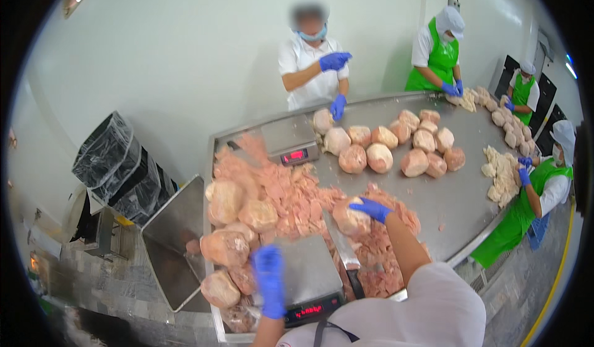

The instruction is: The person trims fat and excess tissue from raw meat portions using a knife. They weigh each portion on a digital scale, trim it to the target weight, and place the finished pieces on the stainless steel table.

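Landmark: the near scale (309,263), on the table (455,223). Right hand (373,209), blue glove, is beyond the scale's far right corner — palm down, fingers loosely curved over a round meat lump (349,219), holding it from above. The lump sits among pink scraps (377,269) that spread right of the scale.

Long knife (340,246) lies along the scale's right edge, black handle toward the person, blade end right beside the held lump. Left hand (268,276), also gloved, is over the scale's left edge; too blurred — cannot tell how bent its fingers are or whether it has anything. More lumps (224,248) pile up left of the scale; a metal cart (164,242) stands farther left.

Risks: bare blade is the main one. Dragging the lump toward the scale could shove the knife or nick the glove. Scraps look slick, so a one-handed top grip might let the lump roll. Left side: a bump from the left hand could tip a piled lump over the edge. Leaning on the scale's front would likely upset its reading.
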A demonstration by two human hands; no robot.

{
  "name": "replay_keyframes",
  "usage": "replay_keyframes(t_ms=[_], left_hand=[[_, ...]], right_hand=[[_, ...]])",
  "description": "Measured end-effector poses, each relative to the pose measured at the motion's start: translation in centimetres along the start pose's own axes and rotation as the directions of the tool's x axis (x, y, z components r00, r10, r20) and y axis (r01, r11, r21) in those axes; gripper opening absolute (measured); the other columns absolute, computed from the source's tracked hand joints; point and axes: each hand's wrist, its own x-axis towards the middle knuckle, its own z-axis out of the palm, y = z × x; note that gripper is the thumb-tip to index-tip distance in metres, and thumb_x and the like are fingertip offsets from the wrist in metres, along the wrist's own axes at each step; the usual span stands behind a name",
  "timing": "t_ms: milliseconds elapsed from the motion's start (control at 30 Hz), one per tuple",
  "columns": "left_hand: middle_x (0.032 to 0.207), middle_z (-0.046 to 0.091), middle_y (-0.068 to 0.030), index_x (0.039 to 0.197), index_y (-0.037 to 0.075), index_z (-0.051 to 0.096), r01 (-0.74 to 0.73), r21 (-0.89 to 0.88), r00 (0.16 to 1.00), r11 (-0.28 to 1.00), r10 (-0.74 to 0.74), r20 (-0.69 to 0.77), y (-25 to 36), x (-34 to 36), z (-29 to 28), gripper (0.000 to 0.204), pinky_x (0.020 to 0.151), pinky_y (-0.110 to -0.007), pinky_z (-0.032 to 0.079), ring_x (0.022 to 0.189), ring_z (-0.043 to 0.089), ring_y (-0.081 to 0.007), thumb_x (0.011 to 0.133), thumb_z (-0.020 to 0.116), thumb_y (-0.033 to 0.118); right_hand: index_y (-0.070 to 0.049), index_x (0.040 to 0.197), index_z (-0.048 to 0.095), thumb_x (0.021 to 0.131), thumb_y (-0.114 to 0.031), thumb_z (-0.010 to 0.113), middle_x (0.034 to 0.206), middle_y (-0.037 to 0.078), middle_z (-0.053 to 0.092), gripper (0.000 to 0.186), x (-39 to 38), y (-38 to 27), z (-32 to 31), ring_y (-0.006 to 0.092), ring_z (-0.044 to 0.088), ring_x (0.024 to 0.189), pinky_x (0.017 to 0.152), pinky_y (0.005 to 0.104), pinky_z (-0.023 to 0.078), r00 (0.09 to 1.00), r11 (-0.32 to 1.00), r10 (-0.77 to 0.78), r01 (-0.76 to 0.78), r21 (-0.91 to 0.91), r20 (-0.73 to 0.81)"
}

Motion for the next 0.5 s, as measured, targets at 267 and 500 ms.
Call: replay_keyframes(t_ms=[267, 500], left_hand=[[0.15, 0.037, -0.025, 0.154, -0.006, 0.016, 0.573, 0.201, 0.519, 0.795, -0.542, 0.661, -7.8, -4.4, 13.5, 0.095, 0.112, -0.038, 0.035, 0.139, 0.039, -0.028, 0.091, 0.07, 0.04], [0.149, 0.037, -0.0243, 0.152, -0.009, 0.008, 0.39, 0.156, 0.752, 0.907, -0.412, 0.515, -16.0, -8.3, 17.0, 0.108, 0.115, -0.04, 0.033, 0.137, 0.039, -0.0318, 0.085, 0.077, 0.04]], right_hand=[[-0.002, 0.148, 0.039, 0.085, -0.034, 0.078, 0.144, 0.012, 0.05, 0.081, -5.5, 1.1, -0.1, 0.0221, 0.047, 0.132, 0.112, 0.0362, 0.038, 0.983, 0.949, 0.167, -0.182, 0.258, 0.08], [-0.007, 0.146, 0.032, 0.081, -0.026, 0.08, 0.138, 0.013, 0.045, 0.083, -12.9, 2.2, 4.9, 0.0226, 0.041, 0.133, 0.111, 0.0371, 0.036, 0.959, 0.878, 0.104, 0.036, 0.477, -0.264]])
